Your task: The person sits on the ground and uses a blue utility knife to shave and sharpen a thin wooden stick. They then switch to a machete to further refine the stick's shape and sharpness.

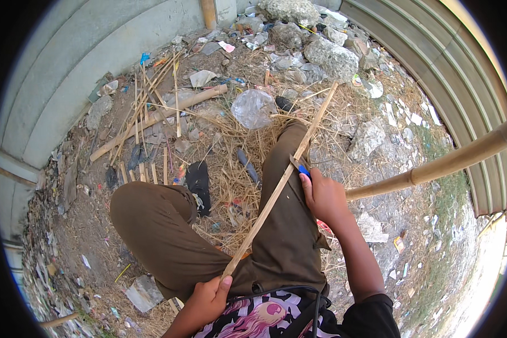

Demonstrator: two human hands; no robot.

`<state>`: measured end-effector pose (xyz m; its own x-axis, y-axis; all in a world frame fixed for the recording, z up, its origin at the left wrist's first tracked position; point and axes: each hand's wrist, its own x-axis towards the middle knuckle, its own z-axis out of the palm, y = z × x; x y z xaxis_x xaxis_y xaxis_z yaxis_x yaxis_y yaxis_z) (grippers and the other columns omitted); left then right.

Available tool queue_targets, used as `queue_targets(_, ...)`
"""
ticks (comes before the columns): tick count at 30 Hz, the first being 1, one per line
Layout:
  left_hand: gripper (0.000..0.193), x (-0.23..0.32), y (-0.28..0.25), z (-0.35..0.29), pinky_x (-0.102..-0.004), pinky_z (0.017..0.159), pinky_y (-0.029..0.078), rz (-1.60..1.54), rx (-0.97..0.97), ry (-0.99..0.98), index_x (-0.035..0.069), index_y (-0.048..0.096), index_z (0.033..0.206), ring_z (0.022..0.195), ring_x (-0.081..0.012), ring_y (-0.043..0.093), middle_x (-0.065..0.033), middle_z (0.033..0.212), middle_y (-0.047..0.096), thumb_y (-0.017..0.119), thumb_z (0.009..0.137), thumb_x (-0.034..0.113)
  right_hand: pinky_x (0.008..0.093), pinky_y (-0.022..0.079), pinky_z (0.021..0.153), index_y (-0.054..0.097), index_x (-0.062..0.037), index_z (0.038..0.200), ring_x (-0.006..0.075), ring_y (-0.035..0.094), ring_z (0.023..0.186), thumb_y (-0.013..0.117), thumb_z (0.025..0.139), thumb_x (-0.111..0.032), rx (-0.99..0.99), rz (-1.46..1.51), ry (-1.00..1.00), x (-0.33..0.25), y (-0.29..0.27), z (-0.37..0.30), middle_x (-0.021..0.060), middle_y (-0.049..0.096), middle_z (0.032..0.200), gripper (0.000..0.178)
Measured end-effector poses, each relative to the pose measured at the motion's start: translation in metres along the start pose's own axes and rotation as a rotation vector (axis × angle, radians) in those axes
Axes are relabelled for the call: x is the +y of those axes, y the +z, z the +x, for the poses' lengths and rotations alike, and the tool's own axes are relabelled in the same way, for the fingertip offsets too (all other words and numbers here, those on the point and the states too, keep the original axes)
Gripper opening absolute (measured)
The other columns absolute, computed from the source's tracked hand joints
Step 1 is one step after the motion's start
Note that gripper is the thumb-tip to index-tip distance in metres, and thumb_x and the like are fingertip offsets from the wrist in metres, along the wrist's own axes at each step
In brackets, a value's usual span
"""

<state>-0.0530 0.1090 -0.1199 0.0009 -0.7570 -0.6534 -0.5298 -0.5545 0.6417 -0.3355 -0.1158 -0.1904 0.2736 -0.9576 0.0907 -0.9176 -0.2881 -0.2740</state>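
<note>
Clasping the strip (270, 205) by its lower end in the left hand (208, 298), close beside the waist, and grasping the blue knife (304, 170) in the right hand (325, 197), well apart from the left. Setting the blade (294, 161) to the strip, above its middle and toward the far end. Running slantwise, from the lap across the right side of the brown trousers (169, 219) and out past the right knee; impossible to tell exactly where touching the leg. Sitting with both knees bent, wearing a black printed shirt (265, 315). Just beyond the right hand, slanting off toward the right edge, a thick pole (434, 169); impossible to tell whether touching the hand. Ahead and to the left, lying on the ground, a log (180, 108) with thin sticks (136, 107) beside and across it. Near the right foot, a clear bag (253, 110) over dry straw (225, 135). Farther off, some rocks (332, 59) amid scattered litter (203, 78). Closing in the ground, a pale wall (79, 62) on the left and a ribbed fence (428, 62) on the right.
</note>
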Motion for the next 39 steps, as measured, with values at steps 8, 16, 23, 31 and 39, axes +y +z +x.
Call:
queue_targets(8, 0.053, -0.004, -0.007, -0.013, -0.0338, 0.058, 0.040, -0.058, -0.036, -0.046, -0.001, 0.052, 0.078, 0.065, -0.0096, 0.040, -0.0008, 0.062, 0.045, 0.047, 0.110, 0.040, 0.0475, 0.050, 0.046, 0.053, -0.0051, 0.089, 0.0371, 0.064, 0.049, 0.051, 0.105, -0.042, 0.098, -0.059, 0.020, -0.015, 0.016, -0.006, 0.0155, 0.062, 0.055, 0.041)
queue_targets(16, 0.054, -0.001, -0.006, -0.027, -0.0351, 0.059, 0.041, -0.023, 0.010, -0.035, -0.002, 0.052, 0.078, 0.065, -0.0114, 0.041, -0.0036, 0.062, 0.046, 0.047, 0.110, 0.042, 0.0491, 0.049, 0.047, 0.051, -0.0038, 0.092, 0.0401, 0.063, 0.050, 0.052, 0.106, -0.041, 0.080, 0.001, 0.032, -0.026, 0.014, -0.013, 0.0181, 0.061, 0.056, 0.040)
queue_targets(23, 0.054, -0.017, -0.002, -0.019, -0.0387, 0.059, 0.043, -0.022, 0.019, -0.004, -0.004, 0.054, 0.081, 0.063, -0.0149, 0.041, -0.0111, 0.059, 0.047, 0.048, 0.109, 0.041, 0.0497, 0.051, 0.049, 0.052, -0.0040, 0.091, 0.0397, 0.065, 0.053, 0.051, 0.106, -0.042, 0.075, 0.023, 0.094, -0.028, 0.017, -0.014, 0.0181, 0.064, 0.059, 0.041)
queue_targets(31, 0.053, -0.018, -0.002, -0.013, -0.0355, 0.058, 0.041, -0.029, 0.019, -0.016, -0.002, 0.053, 0.078, 0.063, -0.0112, 0.041, -0.0046, 0.060, 0.045, 0.049, 0.109, 0.041, 0.0465, 0.051, 0.044, 0.054, -0.0064, 0.091, 0.0358, 0.066, 0.050, 0.050, 0.105, -0.046, 0.070, -0.042, 0.119, -0.035, 0.017, -0.007, 0.0143, 0.065, 0.057, 0.042)
queue_targets(39, 0.052, -0.036, 0.005, -0.036, -0.0332, 0.055, 0.038, -0.034, 0.010, -0.060, 0.000, 0.053, 0.075, 0.061, -0.0093, 0.040, -0.0012, 0.058, 0.044, 0.050, 0.109, 0.039, 0.0507, 0.053, 0.051, 0.053, -0.0030, 0.094, 0.0412, 0.068, 0.057, 0.043, 0.108, -0.045, 0.093, -0.013, 0.331, -0.026, 0.027, -0.001, 0.0192, 0.066, 0.062, 0.045)
